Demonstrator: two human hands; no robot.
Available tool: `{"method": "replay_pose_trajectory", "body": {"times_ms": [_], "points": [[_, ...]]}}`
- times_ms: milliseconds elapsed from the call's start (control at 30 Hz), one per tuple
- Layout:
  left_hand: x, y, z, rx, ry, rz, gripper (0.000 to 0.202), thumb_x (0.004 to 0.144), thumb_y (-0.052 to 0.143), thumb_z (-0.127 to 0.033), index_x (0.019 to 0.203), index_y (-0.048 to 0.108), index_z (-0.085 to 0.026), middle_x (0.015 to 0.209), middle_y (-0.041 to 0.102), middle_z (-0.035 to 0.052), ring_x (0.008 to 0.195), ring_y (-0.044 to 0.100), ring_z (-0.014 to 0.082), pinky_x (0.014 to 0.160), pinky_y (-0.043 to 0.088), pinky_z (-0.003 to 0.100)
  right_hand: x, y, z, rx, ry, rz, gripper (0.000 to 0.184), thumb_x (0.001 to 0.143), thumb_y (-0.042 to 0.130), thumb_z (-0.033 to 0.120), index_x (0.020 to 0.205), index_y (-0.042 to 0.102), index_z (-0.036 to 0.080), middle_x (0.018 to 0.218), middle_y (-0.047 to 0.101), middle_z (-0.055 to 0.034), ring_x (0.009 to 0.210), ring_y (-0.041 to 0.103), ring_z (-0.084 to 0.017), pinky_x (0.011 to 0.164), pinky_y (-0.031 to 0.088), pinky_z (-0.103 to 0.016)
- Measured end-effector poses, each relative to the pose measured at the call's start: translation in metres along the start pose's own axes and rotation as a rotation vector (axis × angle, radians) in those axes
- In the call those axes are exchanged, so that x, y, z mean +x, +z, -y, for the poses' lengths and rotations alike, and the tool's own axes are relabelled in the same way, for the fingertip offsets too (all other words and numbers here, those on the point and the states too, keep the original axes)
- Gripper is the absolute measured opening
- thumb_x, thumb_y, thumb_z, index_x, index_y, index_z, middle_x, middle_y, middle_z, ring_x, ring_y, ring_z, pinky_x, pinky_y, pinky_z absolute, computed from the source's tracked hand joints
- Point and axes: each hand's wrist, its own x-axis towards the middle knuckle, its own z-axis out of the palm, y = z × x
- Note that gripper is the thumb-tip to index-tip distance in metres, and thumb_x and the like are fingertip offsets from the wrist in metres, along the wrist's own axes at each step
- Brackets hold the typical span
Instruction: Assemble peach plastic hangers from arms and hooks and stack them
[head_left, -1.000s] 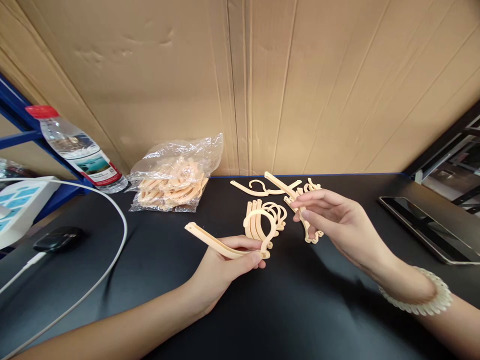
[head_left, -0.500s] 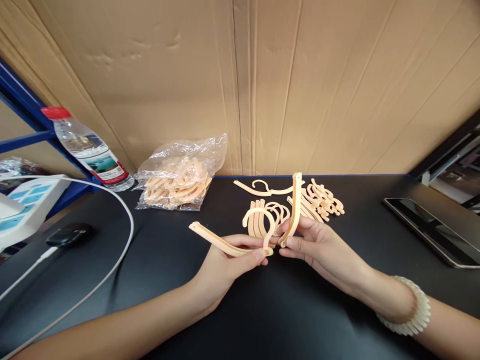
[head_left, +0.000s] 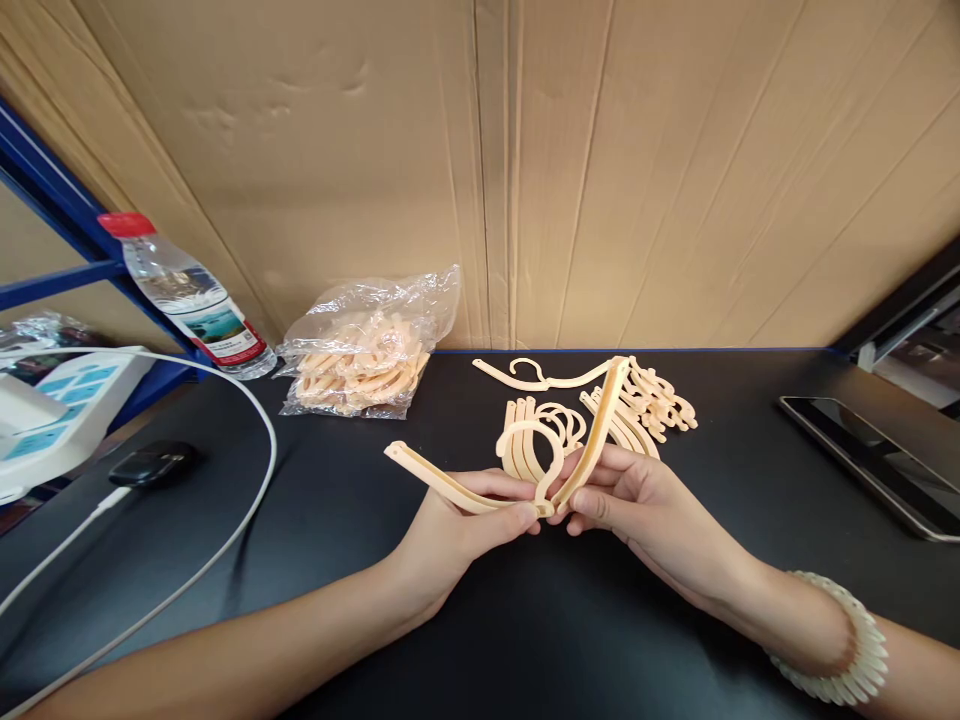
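Observation:
Pinched in my left hand (head_left: 466, 522) is a beige plastic hanger arm (head_left: 424, 473), with a curved hanger hook (head_left: 559, 455) standing up at its inner end. My right hand (head_left: 646, 497) grips a second hanger arm (head_left: 607, 405), tilted steeply up and to the right. Its lower end is at the hook's base; whether the two are joined I cannot tell. Just behind my hands lie several loose hanger arms (head_left: 517, 440) and hooks. Farther back rests a whole beige hanger (head_left: 506, 378). A pile of small hooks (head_left: 664, 402) lies right of it.
A clear bag of beige parts (head_left: 367, 365) sits at the back left, beside a red-capped water bottle (head_left: 206, 310). At left are a white power strip (head_left: 97, 395), a black device (head_left: 154, 463) and its looping cable (head_left: 274, 440). A dark tablet-like device (head_left: 877, 465) lies at right.
The right-hand hanger arm has come closer to the hook's base and now leans more to the right. The view has shifted slightly.

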Motion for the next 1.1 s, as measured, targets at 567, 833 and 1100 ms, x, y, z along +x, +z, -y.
{"method": "replay_pose_trajectory", "body": {"times_ms": [567, 833, 1100], "points": [[0.0016, -0.0026, -0.0034, 0.018, 0.005, 0.149, 0.011, 0.074, 0.076, -0.018, 0.084, 0.079, -0.018, 0.085, 0.072, 0.0056, 0.073, 0.064, 0.0138, 0.069, 0.052, 0.023, -0.0021, 0.0003, -0.0018, 0.047, 0.05, 0.053, 0.016, 0.08, 0.073, 0.024, 0.094, 0.066, 0.019, 0.09, 0.072, -0.0039, 0.081, 0.069, -0.014, 0.067, 0.057, -0.022], [0.0029, -0.0039, -0.0042, 0.019, 0.016, 0.21, 0.01, 0.073, 0.076, -0.019, 0.083, 0.079, -0.017, 0.082, 0.071, 0.0054, 0.07, 0.063, 0.0128, 0.066, 0.051, 0.022, -0.0032, 0.0014, 0.0011, 0.053, 0.067, 0.055, 0.015, 0.079, 0.073, 0.021, 0.093, 0.067, 0.018, 0.087, 0.072, -0.0033, 0.076, 0.07, -0.013, 0.065, 0.056, -0.02], [0.0043, -0.0044, -0.0026, -0.019, 0.025, 0.216, 0.01, 0.072, 0.076, -0.017, 0.082, 0.08, -0.017, 0.08, 0.071, 0.0049, 0.069, 0.063, 0.0121, 0.065, 0.051, 0.021, -0.0036, 0.0026, 0.0032, 0.092, 0.064, 0.071, 0.014, 0.079, 0.074, 0.02, 0.092, 0.069, 0.019, 0.086, 0.073, -0.003, 0.076, 0.071, -0.013, 0.067, 0.057, -0.019]]}}
